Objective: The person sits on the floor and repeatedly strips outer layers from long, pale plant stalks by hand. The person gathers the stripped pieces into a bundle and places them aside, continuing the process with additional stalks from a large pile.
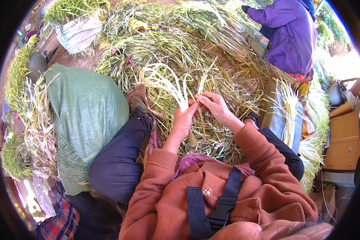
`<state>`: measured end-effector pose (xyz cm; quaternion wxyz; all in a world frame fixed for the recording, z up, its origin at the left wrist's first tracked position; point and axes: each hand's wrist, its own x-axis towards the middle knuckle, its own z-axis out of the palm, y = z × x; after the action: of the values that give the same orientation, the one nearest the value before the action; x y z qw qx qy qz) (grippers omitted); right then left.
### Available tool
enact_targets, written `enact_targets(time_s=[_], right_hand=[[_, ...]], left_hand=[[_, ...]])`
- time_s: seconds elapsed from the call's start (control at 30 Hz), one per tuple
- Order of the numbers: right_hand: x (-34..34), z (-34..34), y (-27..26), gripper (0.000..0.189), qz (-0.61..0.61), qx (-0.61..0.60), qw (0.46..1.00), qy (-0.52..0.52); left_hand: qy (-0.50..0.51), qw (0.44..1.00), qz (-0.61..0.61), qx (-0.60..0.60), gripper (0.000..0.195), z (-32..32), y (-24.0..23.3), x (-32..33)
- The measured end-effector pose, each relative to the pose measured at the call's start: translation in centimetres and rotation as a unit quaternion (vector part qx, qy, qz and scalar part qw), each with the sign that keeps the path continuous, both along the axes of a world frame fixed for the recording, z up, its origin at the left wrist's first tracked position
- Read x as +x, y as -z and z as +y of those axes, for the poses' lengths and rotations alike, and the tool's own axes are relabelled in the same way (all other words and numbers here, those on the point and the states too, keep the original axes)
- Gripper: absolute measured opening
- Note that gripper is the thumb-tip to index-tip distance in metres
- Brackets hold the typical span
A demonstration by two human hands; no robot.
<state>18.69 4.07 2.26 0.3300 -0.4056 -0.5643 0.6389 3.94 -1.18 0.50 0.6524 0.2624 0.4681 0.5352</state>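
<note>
In front of my chest, my left hand (pixel 183 120) grips a small bunch of pale yellow-green leafy stalks (pixel 171 85). Its leaves fan up and to the left, and the cut-looking lower end pokes out below my fist. My right hand (pixel 214 106) pinches a separate thin stalk (pixel 203 79) between thumb and fingers, close against my left thumb. A dry, brownish strip (pixel 202 123) hangs down below the meeting fingertips. Which hand holds that strip cannot be told. Loose stalks and leaf litter (pixel 222 141) cover the ground beneath both hands.
A full green woven sack (pixel 87 120) stands at my left knee. On my right, pale stalks (pixel 288 111) lie across a grey-blue ledge (pixel 297 126). A person in purple (pixel 291 39) sits at the upper right; a plaid sleeve (pixel 61 217) shows lower left. Long green stalks (pixel 168 51) spread ahead.
</note>
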Motion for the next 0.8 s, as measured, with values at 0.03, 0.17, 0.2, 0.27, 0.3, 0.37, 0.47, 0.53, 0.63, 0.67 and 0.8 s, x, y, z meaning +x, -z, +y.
enact_targets(time_s=[0.03,0.17,0.2,0.27,0.3,0.37,0.47,0.53,0.63,0.67,0.8], right_hand=[[-0.1,-0.1,0.3,0.031,-0.003,-0.002,1.000,0.017],[-0.2,-0.5,0.7,0.030,-0.029,0.023,0.997,0.064],[-0.3,-0.6,0.6,0.029,-0.053,0.044,0.995,0.070],[-0.3,-0.9,0.3,0.027,-0.101,0.082,0.989,0.077],[-0.3,-1.1,0.1,0.025,-0.119,0.140,0.980,0.075],[-0.3,-1.5,-0.3,0.022,-0.164,0.256,0.950,0.072],[-0.3,-2.0,-0.7,0.020,-0.096,0.297,0.948,0.068],[-0.3,-2.4,-0.9,0.020,-0.053,0.293,0.953,0.050],[0.3,-2.8,-0.9,0.021,0.050,0.102,0.993,0.014],[0.8,-2.6,-0.9,0.023,0.097,0.035,0.995,-0.008],[4.3,-1.1,-0.6,0.035,0.082,0.010,0.994,0.072]], left_hand=[[-0.013,1.000,-0.004,-0.004,0.020,0.0,0.1,0.1],[-0.044,0.998,-0.031,-0.026,0.017,0.1,0.1,0.1],[-0.047,0.998,-0.042,-0.028,0.017,0.1,0.0,0.1],[-0.061,0.996,-0.058,-0.025,0.016,0.1,-0.1,0.0],[-0.065,0.995,-0.071,-0.020,0.016,0.2,-0.1,-0.1],[-0.076,0.993,-0.085,-0.029,0.017,0.2,-0.2,-0.2],[-0.072,0.993,-0.090,-0.009,0.019,0.2,-0.5,-0.3],[-0.078,0.992,-0.096,-0.005,0.021,0.2,-0.5,-0.5],[-0.103,0.989,-0.110,-0.010,0.021,0.3,-0.5,-0.9],[-0.115,0.986,-0.119,-0.013,0.021,0.4,-0.4,-1.1],[-0.148,0.977,-0.153,0.005,0.019,0.9,-0.2,-2.2]])
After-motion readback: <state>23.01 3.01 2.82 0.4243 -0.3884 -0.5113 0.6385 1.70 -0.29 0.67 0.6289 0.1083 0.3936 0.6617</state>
